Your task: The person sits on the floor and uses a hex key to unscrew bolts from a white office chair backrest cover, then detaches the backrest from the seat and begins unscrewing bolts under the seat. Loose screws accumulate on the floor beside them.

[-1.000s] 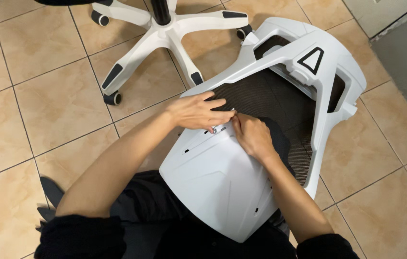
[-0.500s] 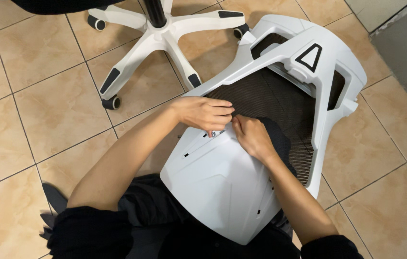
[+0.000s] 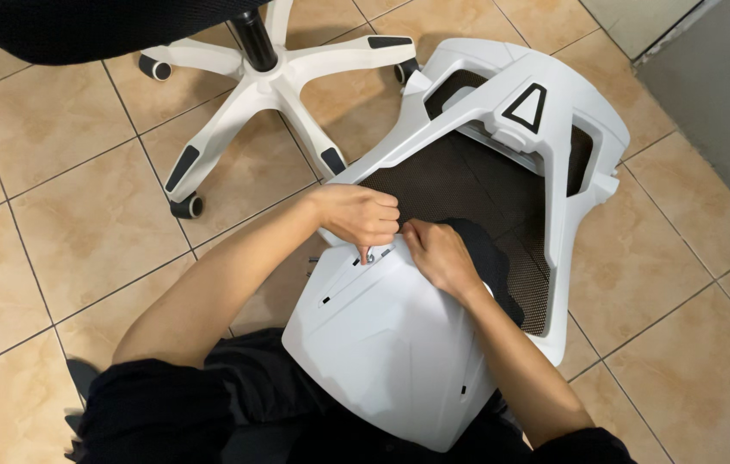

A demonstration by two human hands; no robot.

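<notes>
A white plastic chair backrest point(image 3: 545, 129) with black mesh lies on the tiled floor against my lap. A white shell part point(image 3: 391, 344) rests on its lower end. My left hand point(image 3: 358, 215) is closed in a fist on a small metal tool whose tip point(image 3: 368, 255) points down at the top edge of the shell. My right hand point(image 3: 434, 253) lies beside it, fingers curled on the shell's upper edge and touching the same spot. What the right fingers pinch is hidden.
A white five-star chair base point(image 3: 270, 82) with black castors stands on the floor at the back, under a black seat point(image 3: 81, 26) at the top left. A grey wall point(image 3: 717, 103) runs along the right. Beige tiles surround everything.
The view has shifted slightly. My left fist has turned a little over the same spot on the shell. My right hand has stayed beside it.
</notes>
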